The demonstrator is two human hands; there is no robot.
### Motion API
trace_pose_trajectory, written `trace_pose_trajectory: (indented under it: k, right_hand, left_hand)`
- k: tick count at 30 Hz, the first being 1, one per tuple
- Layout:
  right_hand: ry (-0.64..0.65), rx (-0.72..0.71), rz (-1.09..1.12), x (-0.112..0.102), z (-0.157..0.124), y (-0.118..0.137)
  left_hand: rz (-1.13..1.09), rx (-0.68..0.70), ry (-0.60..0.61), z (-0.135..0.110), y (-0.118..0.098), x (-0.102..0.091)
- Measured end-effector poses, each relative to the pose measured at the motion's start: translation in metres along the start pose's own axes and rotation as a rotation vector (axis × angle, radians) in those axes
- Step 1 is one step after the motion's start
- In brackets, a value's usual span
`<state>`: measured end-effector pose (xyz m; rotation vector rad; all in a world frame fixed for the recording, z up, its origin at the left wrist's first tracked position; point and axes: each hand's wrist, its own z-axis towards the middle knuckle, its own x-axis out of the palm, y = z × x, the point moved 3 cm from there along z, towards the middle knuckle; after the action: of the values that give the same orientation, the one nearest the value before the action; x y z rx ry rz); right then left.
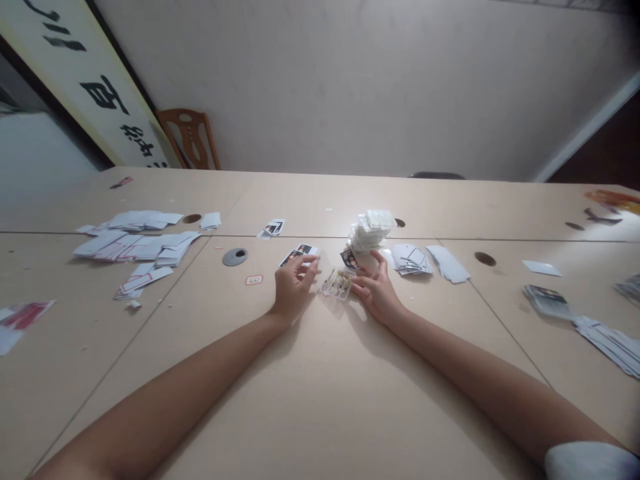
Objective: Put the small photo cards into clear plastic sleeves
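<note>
My right hand (379, 290) pinches a see-through plastic sleeve with a gold and dark pattern (337, 284) at its right edge. A small dark photo card (350, 259) lies at the fingertips of that hand; whether they grip it I cannot tell. My left hand (294, 288) has its thumb and fingers closed together at the left edge of a faint clear film between the hands. Just beyond the left hand lie photo cards (291, 257). Behind the right hand rises a leaning stack of clear plastic sleeves (373, 228).
White paper pieces (135, 247) lie in heaps at the left. More white cards (411, 259) lie right of the stack. A pile of photo cards (549, 302) sits farther right. A grey cable cap (235, 257) and a red-framed label (254, 280) are left of my hands.
</note>
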<state>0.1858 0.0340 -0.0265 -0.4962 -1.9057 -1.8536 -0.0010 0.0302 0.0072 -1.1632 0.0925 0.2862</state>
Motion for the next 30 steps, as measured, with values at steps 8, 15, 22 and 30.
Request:
trace_pose_trajectory:
  k: [8,15,22,30]
  right_hand:
    - [-0.002,0.002,0.033,0.002,-0.002,0.003]
    - [0.013,0.015,0.037,0.004,-0.003,0.005]
    - [0.108,-0.017,-0.059,0.007,-0.007,0.005]
    - [0.174,-0.114,-0.259,0.007,-0.011,0.007]
  left_hand:
    - [0.126,0.137,0.119,-0.004,-0.011,0.003]
    - [0.310,0.236,0.447,-0.007,-0.010,0.015]
    - [0.390,0.261,0.405,-0.004,0.000,0.016]
    - [0.328,0.068,0.423,0.002,0.002,0.013]
